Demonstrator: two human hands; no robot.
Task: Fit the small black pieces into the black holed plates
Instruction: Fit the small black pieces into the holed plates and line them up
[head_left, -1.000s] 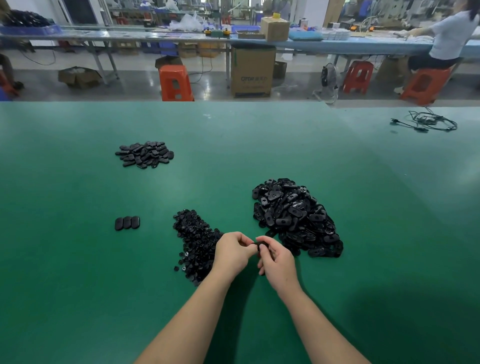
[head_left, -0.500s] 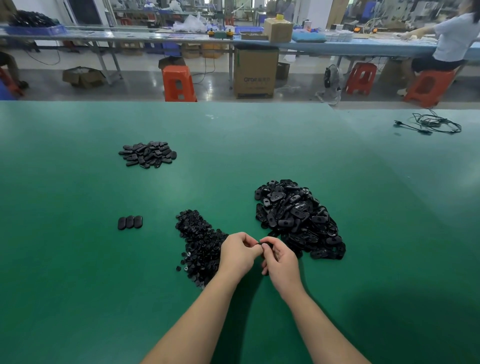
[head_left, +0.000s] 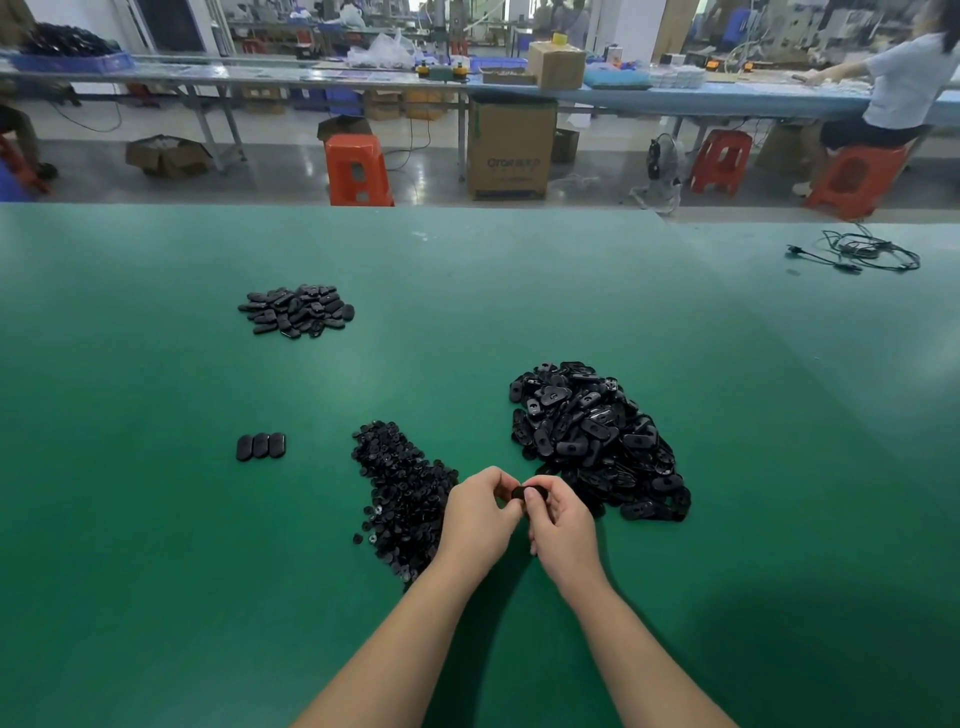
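One piece of print shows: on the front of the tall cardboard box (head_left: 511, 148) standing on the floor under the far bench, right of the orange stool (head_left: 358, 170), pale letters read roughly "QTOR", followed by characters too blurred to make out. Nothing else is legible.

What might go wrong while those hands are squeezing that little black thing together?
1. The black plate is pinched only at the fingertips of the left hand and right hand, above the green table. It may slip out of the grip and drop.
2. A dropped piece could land in the pile of small pieces or the pile of plates and be hard to find.
3. A wrist might scatter the small pieces.
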